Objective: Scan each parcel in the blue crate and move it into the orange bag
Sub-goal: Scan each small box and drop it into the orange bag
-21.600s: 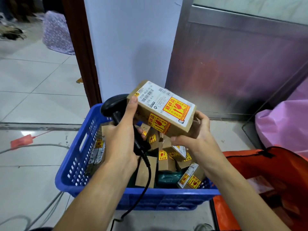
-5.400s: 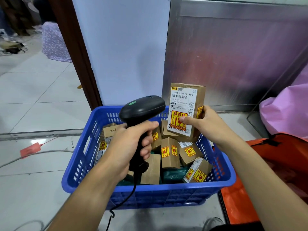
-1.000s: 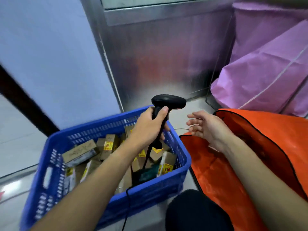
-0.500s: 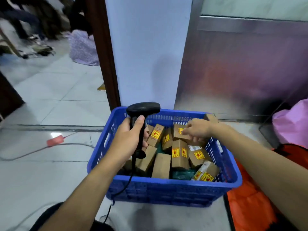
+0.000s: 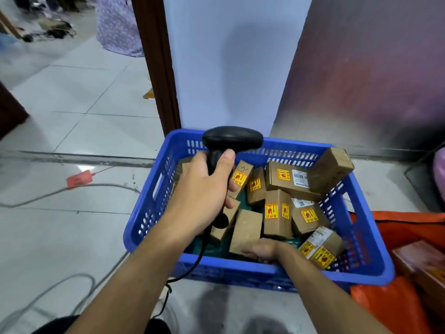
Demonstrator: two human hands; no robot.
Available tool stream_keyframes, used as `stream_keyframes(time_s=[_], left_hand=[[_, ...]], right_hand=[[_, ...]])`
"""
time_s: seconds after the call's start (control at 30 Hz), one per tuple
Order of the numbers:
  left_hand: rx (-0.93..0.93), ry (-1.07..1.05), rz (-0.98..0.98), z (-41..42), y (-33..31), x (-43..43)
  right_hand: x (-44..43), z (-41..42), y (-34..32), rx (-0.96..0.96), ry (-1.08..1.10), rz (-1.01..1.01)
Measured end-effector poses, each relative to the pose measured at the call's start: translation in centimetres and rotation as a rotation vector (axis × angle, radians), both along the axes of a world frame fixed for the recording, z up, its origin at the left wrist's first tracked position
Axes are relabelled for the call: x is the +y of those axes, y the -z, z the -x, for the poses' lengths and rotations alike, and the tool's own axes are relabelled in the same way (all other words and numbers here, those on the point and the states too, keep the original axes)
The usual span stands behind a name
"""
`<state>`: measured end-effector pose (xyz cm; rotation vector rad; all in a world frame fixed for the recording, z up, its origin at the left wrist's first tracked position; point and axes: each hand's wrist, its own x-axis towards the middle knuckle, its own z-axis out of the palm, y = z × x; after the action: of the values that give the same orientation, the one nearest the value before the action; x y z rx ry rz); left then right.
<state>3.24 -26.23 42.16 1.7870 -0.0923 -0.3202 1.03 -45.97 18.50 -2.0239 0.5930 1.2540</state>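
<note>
Fetching step. My left hand (image 5: 204,191) clamped round scanner (image 5: 232,139); right hand (image 5: 263,249) lower centre in blue crate (image 5: 375,242), by plain parcel (image 5: 246,231), blurred: can't tell if closed. Next: grasp it, lift to scanner.

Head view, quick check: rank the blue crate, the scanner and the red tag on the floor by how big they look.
1. blue crate
2. scanner
3. red tag, though it lies farther from the camera, so it may look smaller than it is.
</note>
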Motion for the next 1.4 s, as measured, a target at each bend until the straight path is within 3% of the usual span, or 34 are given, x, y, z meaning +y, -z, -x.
stream_keyframes(time_s=[0.2,0.53,0.93,1.2,1.4], left_hand=[[-0.017,0.019,-0.031,0.4,-0.2,-0.3],[-0.016,0.086,0.015,1.0,-0.6,-1.6],[-0.015,0.084,0.100,-0.2,-0.2,-2.3],[-0.026,0.102,0.172,-0.5,-0.1,-4.0],[-0.086,0.138,0.127,0.2,1.1,-5.4]], right_hand=[[-1.8,-0.6,0.8,-0.016,0.234,-0.089],[-1.1,-1.4,1.1,-0.003,0.320,-0.163],[-0.1,-4.6,3.5,-0.064,0.900,-0.393],[1.0,-4.6,3.1,-0.095,0.790,-0.186],[1.0,-2.9,-1.7,-0.370,0.671,-0.147]])
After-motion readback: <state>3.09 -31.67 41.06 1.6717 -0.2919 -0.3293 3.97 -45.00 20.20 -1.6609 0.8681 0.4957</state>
